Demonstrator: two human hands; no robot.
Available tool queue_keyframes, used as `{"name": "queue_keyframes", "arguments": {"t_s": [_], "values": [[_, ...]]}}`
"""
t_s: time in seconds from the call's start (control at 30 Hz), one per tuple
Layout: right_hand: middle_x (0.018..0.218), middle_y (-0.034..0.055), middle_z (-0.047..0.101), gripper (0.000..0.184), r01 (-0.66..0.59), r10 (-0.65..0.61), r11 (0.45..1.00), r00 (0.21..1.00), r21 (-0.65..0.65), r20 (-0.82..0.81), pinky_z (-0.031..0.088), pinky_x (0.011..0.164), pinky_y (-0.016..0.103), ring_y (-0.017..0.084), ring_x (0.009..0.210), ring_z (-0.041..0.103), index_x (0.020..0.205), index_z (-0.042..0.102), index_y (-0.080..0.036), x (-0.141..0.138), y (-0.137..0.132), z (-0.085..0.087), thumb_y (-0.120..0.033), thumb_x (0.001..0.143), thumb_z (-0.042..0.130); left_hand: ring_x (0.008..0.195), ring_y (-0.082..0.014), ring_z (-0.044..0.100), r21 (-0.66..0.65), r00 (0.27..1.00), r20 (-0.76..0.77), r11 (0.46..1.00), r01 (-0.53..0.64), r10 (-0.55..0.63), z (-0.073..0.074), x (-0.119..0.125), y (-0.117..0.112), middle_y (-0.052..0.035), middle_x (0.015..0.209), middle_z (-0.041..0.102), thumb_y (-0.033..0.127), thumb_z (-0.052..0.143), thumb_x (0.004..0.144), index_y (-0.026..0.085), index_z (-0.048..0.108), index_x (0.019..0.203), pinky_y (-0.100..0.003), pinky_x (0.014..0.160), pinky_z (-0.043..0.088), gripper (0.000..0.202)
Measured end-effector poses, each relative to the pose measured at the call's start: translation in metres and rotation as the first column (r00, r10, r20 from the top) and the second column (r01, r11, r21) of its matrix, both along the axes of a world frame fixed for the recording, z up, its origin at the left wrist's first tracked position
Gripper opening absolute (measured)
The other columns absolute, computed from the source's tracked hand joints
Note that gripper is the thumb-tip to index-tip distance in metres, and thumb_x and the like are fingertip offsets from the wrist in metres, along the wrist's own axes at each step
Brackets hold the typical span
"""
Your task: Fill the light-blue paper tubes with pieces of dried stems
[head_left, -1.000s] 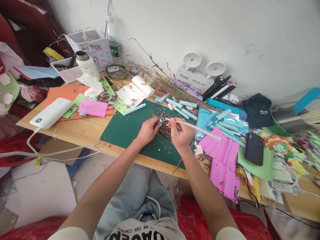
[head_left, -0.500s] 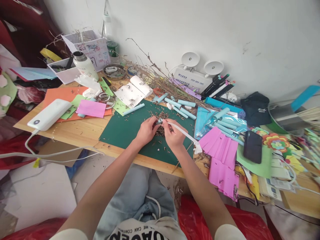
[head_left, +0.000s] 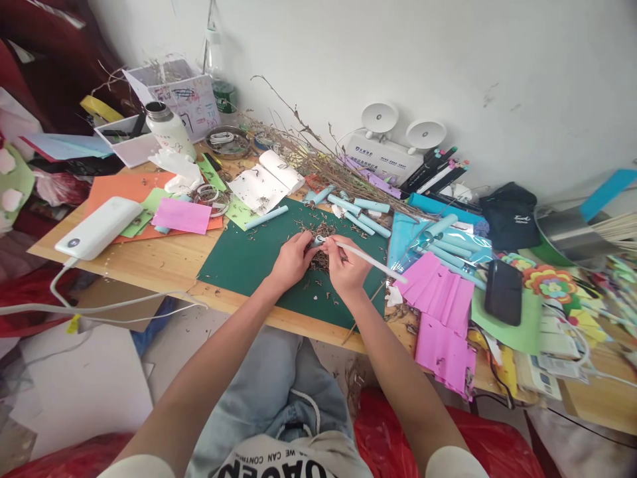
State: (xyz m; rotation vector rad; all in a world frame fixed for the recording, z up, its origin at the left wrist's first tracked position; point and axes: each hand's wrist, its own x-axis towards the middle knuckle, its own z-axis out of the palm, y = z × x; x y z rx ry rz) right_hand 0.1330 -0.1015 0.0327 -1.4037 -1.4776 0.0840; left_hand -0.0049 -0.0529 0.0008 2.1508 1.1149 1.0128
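Observation:
My left hand (head_left: pixel 291 262) is closed around a short light-blue paper tube (head_left: pixel 319 239), whose open end faces up. Close against it, my right hand (head_left: pixel 348 267) pinches a long, narrow white strip (head_left: pixel 375 263). One end of the strip is at the tube's mouth; the other reaches right, over the edge of the pink pleated paper (head_left: pixel 438 289). I cannot tell whether the strip's near end is inside the tube or only touching it. Beneath both hands, a heap of dry brown plant bits (head_left: pixel 321 260) lies on the dark green mat (head_left: pixel 249 255).
Several blue paper tubes (head_left: pixel 358 214) lie behind the mat, more on a blue plastic packet (head_left: pixel 403 239). Dry twigs (head_left: pixel 318 156) lean along the wall. A white power bank (head_left: pixel 98 228) sits left, a white bottle (head_left: pixel 170 129) behind it. A black phone (head_left: pixel 503 292) rests right.
The white strip's free end has swung slightly up and to the right, now overlapping the pink paper. Both hands stay almost in place around the blue tube.

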Motion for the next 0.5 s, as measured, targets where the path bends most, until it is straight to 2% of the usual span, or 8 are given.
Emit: {"name": "queue_keyframes", "arguments": {"t_s": [0.33, 0.5], "values": [[0.069, 0.0039, 0.073, 0.027, -0.122, 0.109, 0.983, 0.99, -0.136, -0.094, 0.058, 0.062, 0.029, 0.018, 0.061, 0.071, 0.085, 0.07, -0.02, 0.009, 0.015, 0.03, -0.042, 0.094, 0.057, 0.071, -0.0152, 0.048, -0.006, 1.0, 0.015, 1.0, 0.011, -0.011, -0.001, -0.001, 0.001, -0.0005, 0.078, 0.053, 0.023, 0.056, 0.093, 0.021, 0.046, 0.079, -0.026, 0.065, 0.038, 0.017], [0.064, 0.0008, 0.07, 0.026, -0.2, 0.191, 0.958, 0.98, -0.207, -0.06, 0.056, 0.06, 0.027, 0.017, 0.057, 0.069, 0.083, 0.069, -0.02, 0.013, 0.024, 0.037, -0.04, 0.093, 0.057, 0.071, -0.0155, 0.048, 0.001, 1.0, 0.019, 1.0, 0.006, -0.006, 0.0, 0.0, 0.001, -0.0013, 0.078, 0.053, 0.025, 0.054, 0.094, 0.021, 0.046, 0.078, -0.026, 0.065, 0.038, 0.018]]}}
